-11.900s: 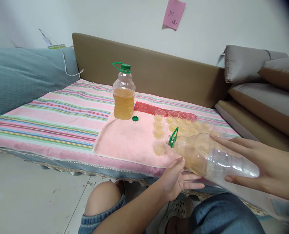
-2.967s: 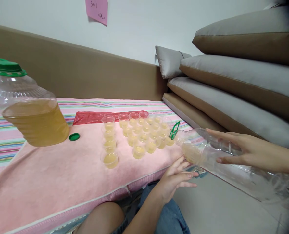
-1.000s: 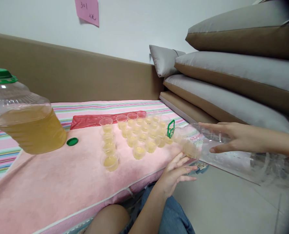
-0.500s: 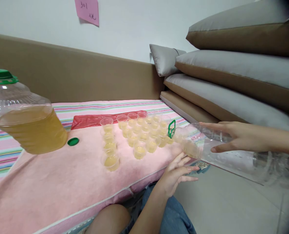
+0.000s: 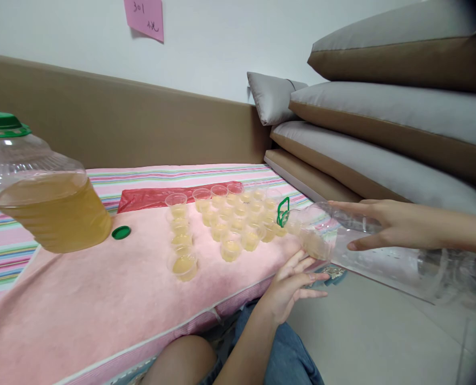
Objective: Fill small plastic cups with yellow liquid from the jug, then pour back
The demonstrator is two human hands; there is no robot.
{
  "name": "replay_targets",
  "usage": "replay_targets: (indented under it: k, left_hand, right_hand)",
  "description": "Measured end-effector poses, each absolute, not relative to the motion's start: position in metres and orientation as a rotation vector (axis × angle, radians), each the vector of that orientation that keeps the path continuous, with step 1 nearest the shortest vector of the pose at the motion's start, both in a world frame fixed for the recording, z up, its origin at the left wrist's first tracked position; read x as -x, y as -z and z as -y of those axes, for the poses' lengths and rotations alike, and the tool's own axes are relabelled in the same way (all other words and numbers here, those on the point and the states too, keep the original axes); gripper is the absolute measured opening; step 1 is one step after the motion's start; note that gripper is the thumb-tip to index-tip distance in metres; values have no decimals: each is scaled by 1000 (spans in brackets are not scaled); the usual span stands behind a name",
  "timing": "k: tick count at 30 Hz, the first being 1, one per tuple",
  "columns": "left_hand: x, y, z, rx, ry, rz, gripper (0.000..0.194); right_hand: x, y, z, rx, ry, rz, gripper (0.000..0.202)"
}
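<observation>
A large clear plastic bottle [image 5: 386,267] is tipped nearly flat, its neck pointing left over the cups. A little pale yellow liquid pools near its shoulder. My right hand [image 5: 378,224] grips the bottle's side, thumb and fingers stretched along it. Under the shoulder, my left hand [image 5: 290,286] has its fingers spread, the upper fingertips at the plastic; whether they bear weight I cannot tell. A green handle ring [image 5: 283,212] hangs at the neck, partly hiding the mouth. Below and left stand several small clear cups [image 5: 230,247] of yellow liquid.
A big green-capped jug [image 5: 57,214] of yellow liquid stands left, beside a loose green cap [image 5: 121,232]. Behind the cups lies a red plastic sheet [image 5: 153,199]. Grey-brown cushions [image 5: 382,117] are stacked at right. The pink cloth's [image 5: 113,299] edge borders the tiled floor [image 5: 382,337].
Both hands and the tilted bottle hold the same pose. The view has shifted very slightly; nothing was taken up or let go.
</observation>
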State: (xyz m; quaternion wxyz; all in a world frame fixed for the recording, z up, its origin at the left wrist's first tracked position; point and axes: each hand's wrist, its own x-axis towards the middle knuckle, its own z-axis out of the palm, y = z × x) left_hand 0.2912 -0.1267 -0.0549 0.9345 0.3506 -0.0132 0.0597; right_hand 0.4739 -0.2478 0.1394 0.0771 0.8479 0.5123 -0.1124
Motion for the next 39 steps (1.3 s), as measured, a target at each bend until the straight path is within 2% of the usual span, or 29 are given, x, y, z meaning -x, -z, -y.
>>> replay_targets:
  k: [20, 28, 35, 39]
  left_hand:
    - [-291, 53, 125, -704, -127, -7, 82]
    - [-291, 52, 120, -745, -133, 28, 71]
    - [-288, 50, 122, -717, -143, 25, 72]
    - [-281, 43, 125, -669, -135, 31, 81]
  right_hand:
    - [-474, -137, 248, -2586, 285, -1544, 102]
    - [-473, -138, 252, -2607, 319, -1545, 99]
    - [-464, -141, 251, -2584, 267, -1524, 101]
    - [-457, -146, 250, -2581, 241, -1492, 103]
